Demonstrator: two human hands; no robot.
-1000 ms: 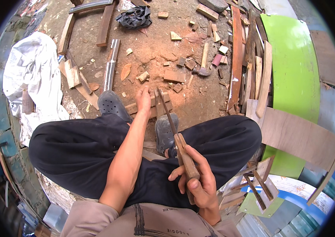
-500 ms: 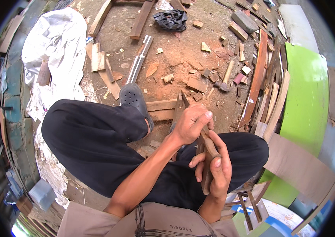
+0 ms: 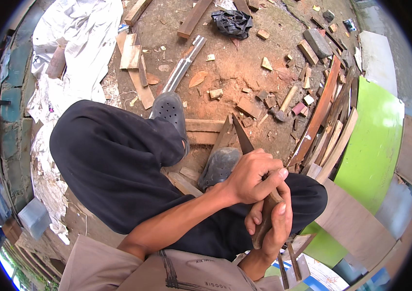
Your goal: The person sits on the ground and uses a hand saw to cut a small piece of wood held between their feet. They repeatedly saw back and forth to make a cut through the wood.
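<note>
My left hand (image 3: 259,175) is closed over a handsaw near the point where its dark, tapering blade (image 3: 243,134) comes out past the knuckles. Around the saw's brown wooden handle (image 3: 267,217), the fingers and thumb of my right hand (image 3: 279,218) are wrapped from the other side. The blade points away from me, its tip beside the end of a wooden board (image 3: 221,138). Whether the blade touches that board I cannot tell. My grey clog (image 3: 220,166) rests next to the board, below the blade. Part of the handle is hidden by my hands.
Wood offcuts lie scattered ahead, with a hammer (image 3: 283,105) among them. Long planks (image 3: 318,111) and a green panel (image 3: 373,140) line the right. A white sheet (image 3: 77,43) lies at the left; a black plastic bag (image 3: 232,23) sits at the far side.
Both hands and the saw have moved right and toward me in the view, uncovering more blade and my second clog. The surroundings have shifted slightly as the view turned.
</note>
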